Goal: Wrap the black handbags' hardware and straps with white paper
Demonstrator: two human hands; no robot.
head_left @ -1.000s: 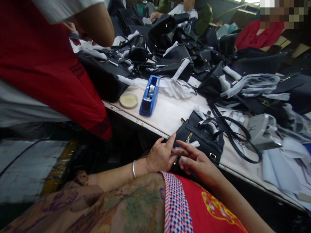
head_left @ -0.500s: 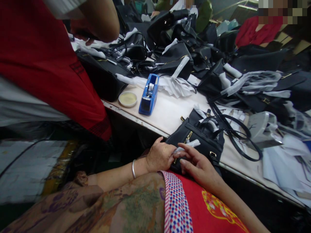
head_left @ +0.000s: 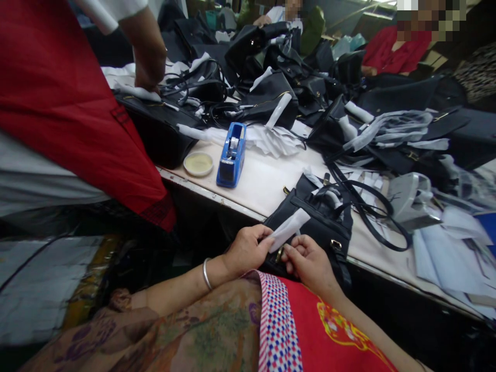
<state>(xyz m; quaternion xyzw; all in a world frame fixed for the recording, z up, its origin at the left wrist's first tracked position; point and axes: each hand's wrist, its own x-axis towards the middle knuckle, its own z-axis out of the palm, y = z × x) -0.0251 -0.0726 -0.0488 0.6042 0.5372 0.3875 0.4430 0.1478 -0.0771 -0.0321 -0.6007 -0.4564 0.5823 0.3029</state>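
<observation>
Head view: above the black bag (head_left: 320, 227), my left hand (head_left: 248, 251) is pinching a white strip (head_left: 290, 228), seemingly steadying it, my right hand (head_left: 313, 264) curling nearly closed, hold unclear.

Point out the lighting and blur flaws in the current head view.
Head view: deep shadow under the table hides detail; the co-worker's hand, upper left, looks soft; coarse pixel blocks mask patches along the top; wide-angle stretching shows towards the edges.
</observation>
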